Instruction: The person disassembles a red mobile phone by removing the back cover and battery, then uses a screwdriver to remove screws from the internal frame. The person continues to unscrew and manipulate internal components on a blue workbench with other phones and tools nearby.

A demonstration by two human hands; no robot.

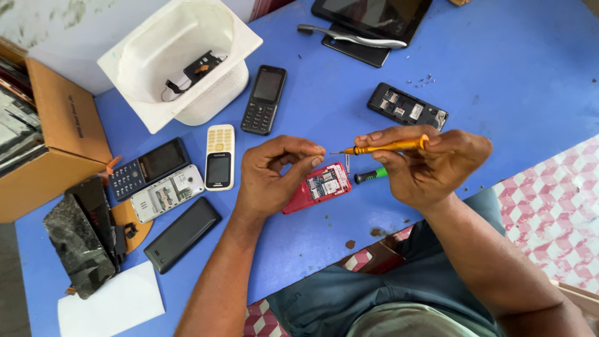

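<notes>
Head view: right hand (430,165) grips one orange screwdriver (390,146), tip pointing left toward left hand (274,175). Left hand's thumb and forefinger pinched at tip; whatever is pinched too small to tell. One red phone (318,186), back off, lies on blue table (511,81) under hands. One green screwdriver (371,175) just beside it. Six more phones around. One white tub (156,37), one cardboard box (62,131), one pair of tweezers (352,39).
</notes>
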